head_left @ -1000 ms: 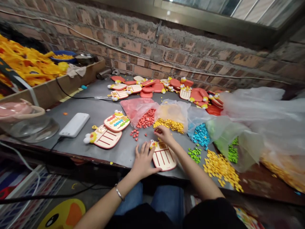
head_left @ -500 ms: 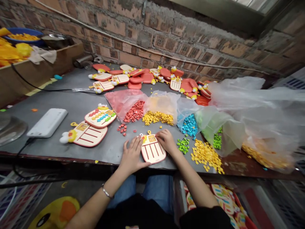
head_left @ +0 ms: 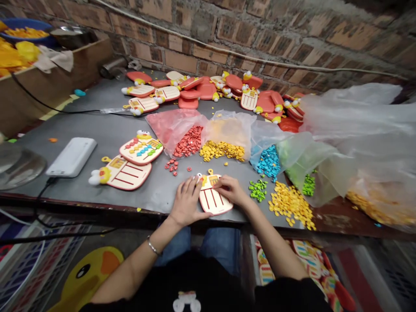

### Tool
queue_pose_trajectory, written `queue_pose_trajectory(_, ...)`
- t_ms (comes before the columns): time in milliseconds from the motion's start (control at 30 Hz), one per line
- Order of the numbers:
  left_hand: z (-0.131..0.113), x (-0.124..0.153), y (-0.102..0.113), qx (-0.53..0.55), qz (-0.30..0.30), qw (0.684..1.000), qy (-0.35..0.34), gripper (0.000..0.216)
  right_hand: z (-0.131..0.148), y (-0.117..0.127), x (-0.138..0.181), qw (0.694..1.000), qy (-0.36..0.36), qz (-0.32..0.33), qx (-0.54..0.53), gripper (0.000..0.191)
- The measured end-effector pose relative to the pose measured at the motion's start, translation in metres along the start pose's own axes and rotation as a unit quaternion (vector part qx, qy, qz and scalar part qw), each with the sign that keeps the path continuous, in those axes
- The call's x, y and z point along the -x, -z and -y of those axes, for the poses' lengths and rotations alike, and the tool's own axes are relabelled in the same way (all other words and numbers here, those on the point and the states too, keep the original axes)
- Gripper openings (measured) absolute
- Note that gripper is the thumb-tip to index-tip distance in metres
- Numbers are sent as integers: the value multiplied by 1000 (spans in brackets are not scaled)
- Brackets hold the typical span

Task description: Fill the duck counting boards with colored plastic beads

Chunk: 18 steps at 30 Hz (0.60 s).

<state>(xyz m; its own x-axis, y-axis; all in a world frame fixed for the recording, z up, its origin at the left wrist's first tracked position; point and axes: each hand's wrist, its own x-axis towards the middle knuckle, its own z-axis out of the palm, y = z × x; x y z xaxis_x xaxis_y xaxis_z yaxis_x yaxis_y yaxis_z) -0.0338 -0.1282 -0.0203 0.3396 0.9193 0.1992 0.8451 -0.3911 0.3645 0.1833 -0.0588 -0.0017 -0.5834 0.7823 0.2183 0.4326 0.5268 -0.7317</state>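
The person's left hand (head_left: 186,201) is lying flat with its fingers spread, pressing on the left edge of a small duck-headed abacus board (head_left: 215,203) that is resting at the near edge of the grey table (head_left: 107,125), directly in front of the person. The right hand (head_left: 231,190) is touching the board's upper right part with its fingers curled together; whether they are pinching a bead cannot be told. The board's rails are showing bare, while a filled board (head_left: 141,149) and another bare one (head_left: 125,174) are lying to the left. Red beads (head_left: 189,142), yellow beads (head_left: 222,151), blue beads (head_left: 269,161) and green beads (head_left: 258,190) are spilling from bags just beyond. Judging from this, the work is going best with the flat hand pinning the board firmly so it is not sliding off the edge, and the fingertips working on one rail at a time.
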Motion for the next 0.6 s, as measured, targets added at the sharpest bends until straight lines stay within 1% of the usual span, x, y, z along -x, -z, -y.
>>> queue_pose_trajectory(100, 2, 1, -1, 8, 1, 1000, -1, 103, 13, -13, -19, 997, 55, 53, -5, 15)
queue_pose_trajectory(167, 2, 1, -1, 11, 3, 1000, 4, 103, 22, -15, -25, 992, 83, 92, -6, 16)
queue_pose_trajectory(233, 1, 1, 0, 13, 5, 1000, 6, 104, 29, -10, -24, 983, 101, 149, -30, 17)
queue_pose_trajectory(300, 1, 1, 1, 14, 6, 1000, 3, 105, 33, -2, -23, 967, 106, 217, -84, 18)
queue_pose_trajectory(333, 0, 1, 1, 15, 5, 1000, 0, 106, 33, 2, -25, 963, 96, 226, -115, 19)
queue_pose_trajectory(367, 0, 1, 1, 15, 4, 1000, -2, 107, 33, 4, -29, 965, 79, 209, -138, 20)
queue_pose_trajectory(400, 0, 1, 1, 14, 3, 1000, -3, 107, 31, 4, -36, 973, 57, 169, -146, 21)
queue_pose_trajectory(467, 0, 1, 0, 11, 3, 1000, -5, 106, 25, -3, -60, 992, 16, 64, -109, 18)
queue_pose_trajectory(500, 0, 2, -1, 9, 4, 1000, -6, 104, 22, -10, -74, 997, 4, 29, -67, 14)
queue_pose_trajectory(533, 0, 2, -1, 6, 6, 1000, -6, 103, 18, -19, -89, 1000, -2, 22, -21, 12)
queue_pose_trajectory(567, 0, 3, -1, 4, 8, 1000, -5, 102, 15, -27, -104, 999, -5, 28, 21, 12)
queue_pose_trajectory(600, 1, 3, -1, 2, 9, 1000, -4, 101, 12, -35, -117, 997, -3, 51, 57, 14)
